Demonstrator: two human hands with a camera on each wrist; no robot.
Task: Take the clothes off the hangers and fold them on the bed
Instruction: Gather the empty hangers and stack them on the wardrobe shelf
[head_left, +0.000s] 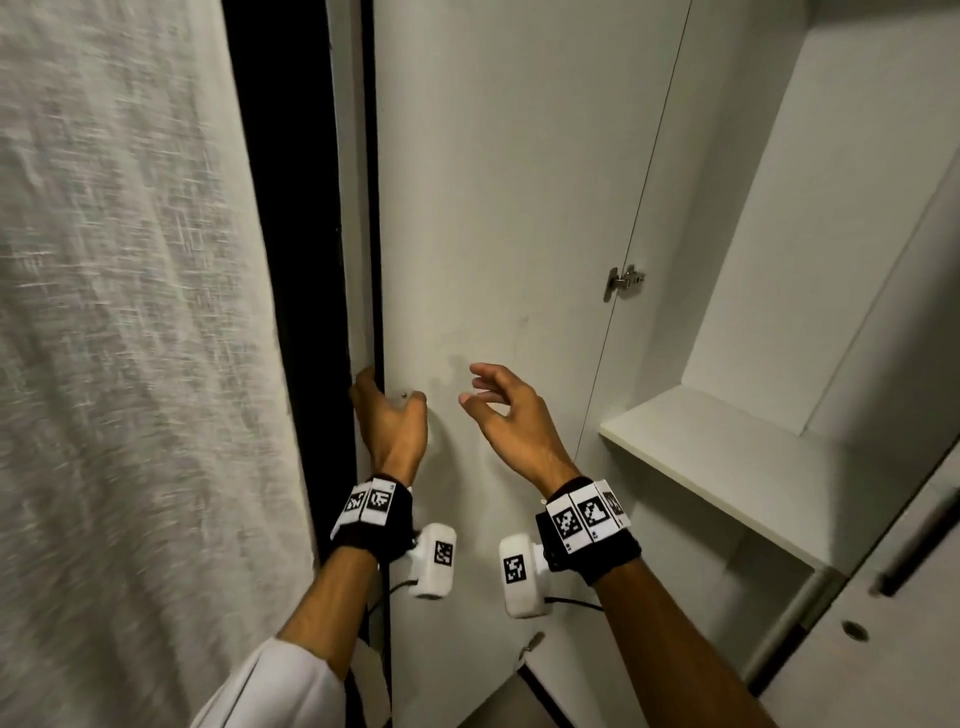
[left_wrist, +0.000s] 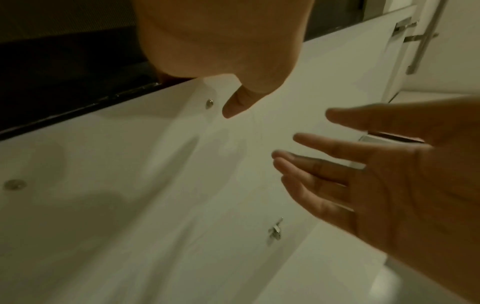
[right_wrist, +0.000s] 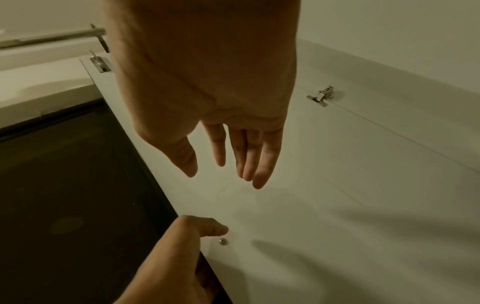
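Note:
No clothes or hangers show in any view. I stand at a white wardrobe whose door (head_left: 493, 208) is swung open, its inner face toward me. My left hand (head_left: 387, 415) grips the door's free edge, fingers curled round it and the thumb (left_wrist: 233, 102) on the inner face beside a small screw (left_wrist: 209, 102). My right hand (head_left: 498, 410) hovers just off the door's inner face, fingers spread and relaxed, holding nothing. In the right wrist view its fingers (right_wrist: 246, 160) point at the door, with the left hand (right_wrist: 176, 257) below them.
A pale woven curtain (head_left: 130, 312) hangs close on the left, with a dark gap beside the door. Inside the wardrobe on the right is a white shelf (head_left: 727, 457). A metal hinge (head_left: 626, 280) joins door and carcass. Another door with a dark handle (head_left: 914, 545) stands at the far right.

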